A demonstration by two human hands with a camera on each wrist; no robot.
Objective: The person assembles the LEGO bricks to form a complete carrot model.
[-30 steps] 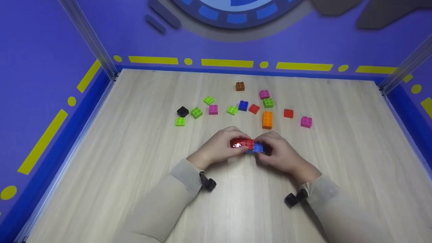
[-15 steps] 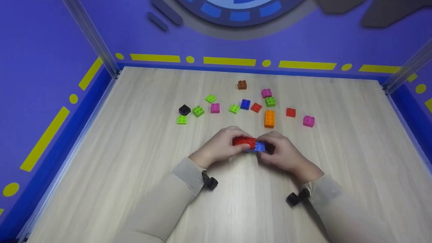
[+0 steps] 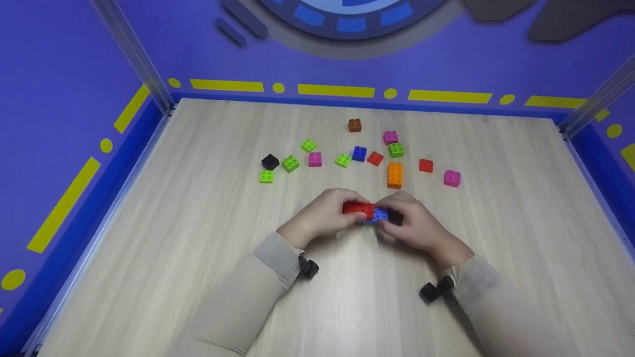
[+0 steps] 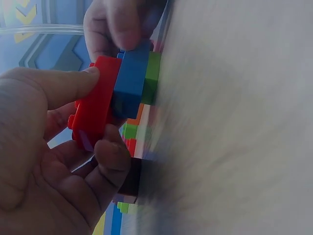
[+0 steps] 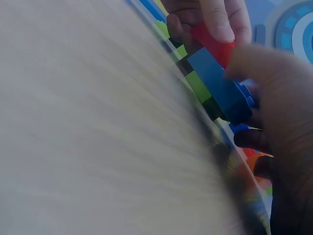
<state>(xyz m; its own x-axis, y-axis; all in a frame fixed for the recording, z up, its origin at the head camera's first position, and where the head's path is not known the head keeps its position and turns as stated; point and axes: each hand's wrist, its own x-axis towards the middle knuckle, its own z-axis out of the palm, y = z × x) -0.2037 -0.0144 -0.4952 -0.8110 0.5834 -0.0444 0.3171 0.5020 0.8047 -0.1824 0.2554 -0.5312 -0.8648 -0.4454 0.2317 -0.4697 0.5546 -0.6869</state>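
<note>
A red brick [image 3: 359, 210] overlaps the top of a blue brick [image 3: 380, 215], offset to its left. Under the blue one sits a green brick [image 4: 152, 78]. My left hand [image 3: 325, 213] pinches the red brick between thumb and fingers. From the other side my right hand [image 3: 414, 223] grips the blue brick's right end, its thumb near and fingers behind. In the left wrist view a dark brick [image 4: 130, 182] shows below my left fingers; whether it joins the stack I cannot tell. The stack is low over the table, its underside hidden in the head view.
Beyond the hands lie loose bricks: an orange one [image 3: 395, 175], a black one [image 3: 270, 161], a brown one [image 3: 354, 125], a dark blue one [image 3: 359, 153], and several green, pink and red ones. Blue-purple panels [image 3: 337, 74] wall the wooden table [image 3: 198, 208] at the back and sides.
Both hands stay around the stack with nearly the same hold. The left thumb has shifted slightly on the red brick. The loose bricks keep their places; the whole view shifts a little.
</note>
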